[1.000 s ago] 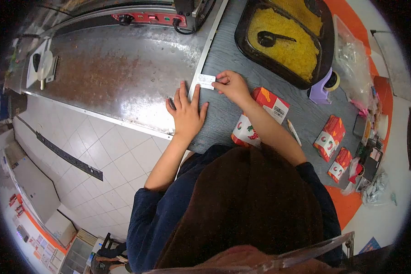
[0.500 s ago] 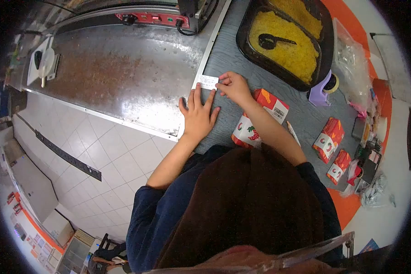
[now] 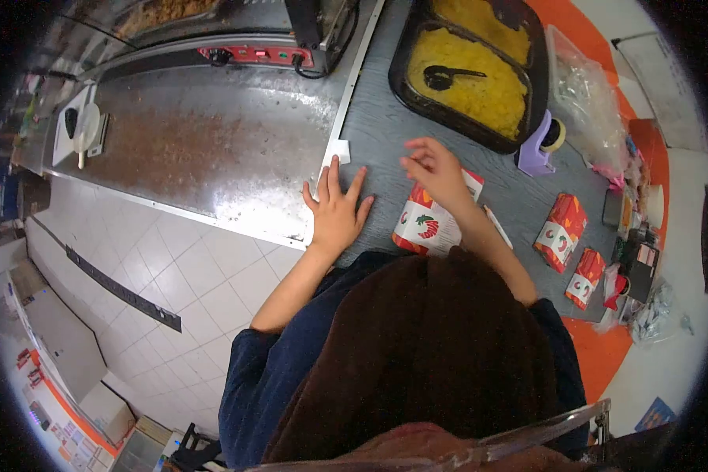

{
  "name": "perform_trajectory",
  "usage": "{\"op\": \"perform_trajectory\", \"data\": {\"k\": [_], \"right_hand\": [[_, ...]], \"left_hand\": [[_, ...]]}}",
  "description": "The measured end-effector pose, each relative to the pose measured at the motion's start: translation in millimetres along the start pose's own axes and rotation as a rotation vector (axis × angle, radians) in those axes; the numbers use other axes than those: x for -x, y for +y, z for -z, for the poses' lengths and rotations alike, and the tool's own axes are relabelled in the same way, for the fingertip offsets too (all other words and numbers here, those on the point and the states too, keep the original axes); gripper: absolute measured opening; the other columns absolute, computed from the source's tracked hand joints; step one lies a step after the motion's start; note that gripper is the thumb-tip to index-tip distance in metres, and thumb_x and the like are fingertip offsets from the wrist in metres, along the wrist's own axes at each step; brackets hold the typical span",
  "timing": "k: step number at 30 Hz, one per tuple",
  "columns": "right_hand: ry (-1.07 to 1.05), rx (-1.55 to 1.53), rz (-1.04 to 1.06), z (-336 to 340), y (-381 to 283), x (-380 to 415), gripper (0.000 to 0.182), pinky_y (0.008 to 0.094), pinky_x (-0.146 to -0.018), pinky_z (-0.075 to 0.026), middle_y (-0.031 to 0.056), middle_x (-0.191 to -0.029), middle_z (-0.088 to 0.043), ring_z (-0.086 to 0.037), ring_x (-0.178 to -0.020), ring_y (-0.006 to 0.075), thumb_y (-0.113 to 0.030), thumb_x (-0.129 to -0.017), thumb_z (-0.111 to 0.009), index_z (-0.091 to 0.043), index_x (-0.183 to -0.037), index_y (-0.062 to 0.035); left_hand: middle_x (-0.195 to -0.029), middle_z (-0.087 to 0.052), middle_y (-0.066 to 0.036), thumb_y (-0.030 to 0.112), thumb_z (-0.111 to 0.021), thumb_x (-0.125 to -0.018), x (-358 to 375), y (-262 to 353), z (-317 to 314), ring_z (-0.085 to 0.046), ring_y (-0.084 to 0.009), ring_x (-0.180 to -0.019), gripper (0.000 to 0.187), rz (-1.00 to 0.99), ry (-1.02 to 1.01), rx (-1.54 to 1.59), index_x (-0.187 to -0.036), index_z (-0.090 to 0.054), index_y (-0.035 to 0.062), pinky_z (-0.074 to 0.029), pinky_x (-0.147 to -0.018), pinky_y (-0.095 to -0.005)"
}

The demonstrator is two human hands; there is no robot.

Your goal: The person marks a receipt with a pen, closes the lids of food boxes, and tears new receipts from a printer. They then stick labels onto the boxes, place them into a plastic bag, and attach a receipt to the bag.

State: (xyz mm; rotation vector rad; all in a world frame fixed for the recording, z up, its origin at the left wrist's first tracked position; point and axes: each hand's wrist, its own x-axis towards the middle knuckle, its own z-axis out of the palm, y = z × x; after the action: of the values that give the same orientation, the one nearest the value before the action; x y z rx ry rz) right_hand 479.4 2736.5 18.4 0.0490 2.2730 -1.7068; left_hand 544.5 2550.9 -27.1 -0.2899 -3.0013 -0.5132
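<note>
My left hand lies flat with fingers spread at the seam between the steel counter and the grey table. Its fingertips reach a small white piece of paper, on which no print shows. My right hand is raised to the right of it, fingers loosely bent and apart, with nothing visible between them. Below that hand and forearm, a red and white printed packet lies on the grey table, partly covered by the arm.
A black divided tray of yellow food holds a black scoop. Beside it stands a lilac tape dispenser. Two more red packets sit at right. A red control panel borders the steel counter.
My right hand has left the paper and moved right. The printed paper now appears as a smaller blank white piece by my left fingertips. My left hand stays nearly in place.
</note>
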Motion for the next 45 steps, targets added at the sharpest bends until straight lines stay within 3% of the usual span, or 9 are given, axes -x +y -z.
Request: {"op": "perform_trajectory", "data": {"k": [10, 18, 21, 23, 30, 32, 37, 41, 45], "right_hand": [[0.714, 0.252, -0.020, 135, 79, 165, 0.016, 0.0241, -0.061, -0.045, 0.0055, -0.077, -0.060, -0.055, -0.066, 0.0099, -0.009, -0.078, -0.059, -0.057, -0.092, -0.0023], [0.932, 0.399, -0.095, 155, 115, 241, 0.016, 0.0286, -0.061, -0.046, 0.0106, -0.077, -0.060, -0.059, -0.066, 0.0191, -0.009, -0.075, -0.059, -0.056, -0.089, -0.0012], [0.939, 0.415, -0.067, 166, 115, 253, 0.017, 0.0302, -0.062, -0.047, 0.0112, -0.080, -0.058, -0.058, -0.068, 0.0214, -0.010, -0.074, -0.060, -0.056, -0.088, -0.0017], [0.979, 0.485, -0.030, 182, 123, 266, 0.017, 0.0321, -0.062, -0.047, 0.0120, -0.084, -0.055, -0.057, -0.069, 0.0231, -0.010, -0.073, -0.060, -0.056, -0.088, -0.0018], [1.111, 0.533, -0.175, 278, 176, 330, 0.023, 0.0372, -0.077, -0.041, 0.0134, -0.093, -0.052, -0.051, -0.088, 0.0286, -0.014, -0.070, -0.063, -0.056, -0.090, -0.0041], [1.359, 0.844, -0.132, 314, 189, 352, 0.027, 0.0406, -0.084, -0.036, 0.0143, -0.099, -0.050, -0.045, -0.097, 0.0319, -0.017, -0.069, -0.065, -0.056, -0.092, -0.0067], [1.212, 0.843, -0.555, 391, 210, 384, 0.100, 0.0611, -0.090, -0.026, 0.0243, -0.131, -0.022, -0.028, -0.118, 0.0417, -0.047, -0.048, -0.077, -0.029, -0.130, -0.0186], [0.883, 0.717, -0.677, 407, 219, 375, 0.110, 0.0608, -0.087, -0.029, 0.0235, -0.135, -0.017, -0.027, -0.119, 0.0424, -0.045, -0.046, -0.079, -0.017, -0.135, -0.0253], [0.930, 0.657, -0.671, 406, 217, 375, 0.107, 0.0588, -0.086, -0.030, 0.0213, -0.133, -0.021, -0.031, -0.116, 0.0422, -0.041, -0.048, -0.078, -0.017, -0.135, -0.0275]], "left_hand": [[-0.124, -0.032, -0.024, 0.035, -0.059, -0.077, 10, 60, 11, -0.030, -0.0381, -0.114, 0.059, -0.223, -0.084, 0.302, -0.117, -0.040, -0.0040, -0.022, -0.096, -0.0473], [-0.140, -0.006, -0.025, 0.060, -0.061, -0.063, 9, 143, -5, -0.005, -0.0466, -0.127, 0.102, -0.224, -0.292, 0.039, -0.135, -0.017, 0.0030, -0.010, -0.092, -0.0678], [-0.140, -0.007, -0.021, 0.052, -0.066, -0.057, 15, 148, -2, -0.004, -0.0482, -0.126, 0.099, -0.093, -0.267, -0.067, -0.136, -0.020, 0.0141, -0.012, -0.092, -0.0679], [-0.138, -0.016, -0.020, 0.039, -0.073, -0.051, 18, 140, -4, -0.022, -0.0433, -0.121, 0.097, -0.066, -0.205, 0.075, -0.134, -0.027, 0.0212, -0.032, -0.089, -0.0567], [-0.128, -0.029, -0.018, 0.022, -0.076, -0.048, 28, 193, -4, -0.035, -0.0336, -0.116, 0.078, -0.086, -0.090, 0.581, -0.117, -0.042, 0.0109, -0.041, -0.086, -0.0430], [-0.125, -0.030, -0.019, 0.017, -0.075, -0.049, 28, 247, 3, -0.037, -0.0345, -0.114, 0.076, -0.200, -0.091, 0.650, -0.117, -0.042, 0.0085, -0.044, -0.084, -0.0402], [-0.125, -0.032, -0.018, 0.020, -0.076, -0.051, 10, 384, -12, -0.038, -0.0353, -0.115, 0.072, -0.431, -0.057, 0.659, -0.115, -0.044, 0.0083, -0.042, -0.087, -0.0427], [-0.126, -0.033, -0.017, 0.027, -0.075, -0.051, -8, 445, -37, -0.038, -0.0352, -0.114, 0.072, -0.409, -0.009, 0.582, -0.114, -0.045, 0.0095, -0.040, -0.087, -0.0456], [-0.125, -0.035, -0.014, 0.035, -0.074, -0.050, -15, 470, -66, -0.039, -0.0347, -0.112, 0.073, -0.307, 0.001, 0.410, -0.114, -0.047, 0.0126, -0.039, -0.085, -0.0476]]}}
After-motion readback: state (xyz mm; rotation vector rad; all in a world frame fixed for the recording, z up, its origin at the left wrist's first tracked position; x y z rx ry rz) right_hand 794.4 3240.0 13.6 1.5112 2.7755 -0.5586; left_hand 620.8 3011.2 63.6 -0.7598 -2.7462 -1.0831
